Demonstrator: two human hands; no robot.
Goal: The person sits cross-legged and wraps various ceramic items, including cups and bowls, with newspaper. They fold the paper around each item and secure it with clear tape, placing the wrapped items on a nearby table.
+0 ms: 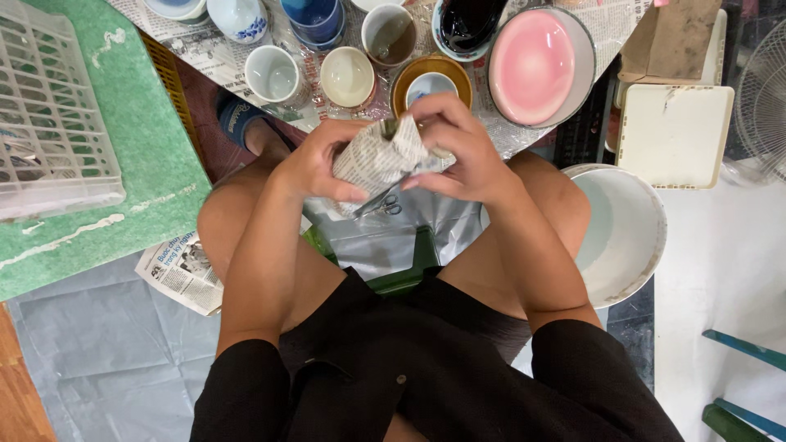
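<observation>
Both my hands hold a small object wrapped in newspaper above my lap. My left hand grips the bundle from the left side. My right hand presses and folds the paper at its top and right. What is inside the wrapping is hidden. Just below the bundle, a pair of scissors lies on grey plastic sheeting between my knees.
Ahead, newspaper holds several cups and bowls: a white cup, a cream cup, a brown-rimmed bowl, a pink bowl. A white basin stands right, a white crate left, loose newspaper on the floor.
</observation>
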